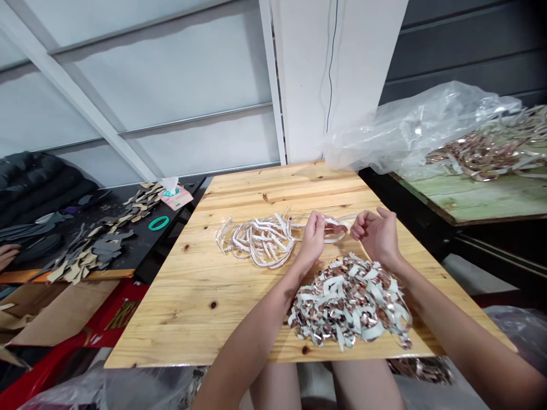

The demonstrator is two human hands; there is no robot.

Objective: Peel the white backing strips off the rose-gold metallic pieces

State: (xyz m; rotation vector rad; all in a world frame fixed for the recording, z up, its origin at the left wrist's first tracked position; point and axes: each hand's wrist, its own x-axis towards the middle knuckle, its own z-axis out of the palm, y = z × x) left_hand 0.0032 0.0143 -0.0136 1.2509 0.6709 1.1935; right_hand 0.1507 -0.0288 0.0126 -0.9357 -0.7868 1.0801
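Note:
My left hand [314, 234] is closed on a looped white and rose-gold strip [335, 230], which reaches toward my right hand. My right hand [376, 232] is held up just right of the loop, its fingers curled; whether anything is between them is too small to tell. Left of my left hand lies a loose tangle of long white strips with rose-gold edges [267, 239] on the wooden table [179, 307]. A heap of short, curled white and shiny rose-gold pieces [350, 302] sits between my forearms, near the table's front edge.
At the left, a dark table [141, 250] bears grey and beige cut pieces, a green ring [159, 223] and a pink tissue pack [176, 197]. Another person's hand [7, 255] shows at the far left. Clear plastic [410, 125] and more strips [487, 151] lie at the right.

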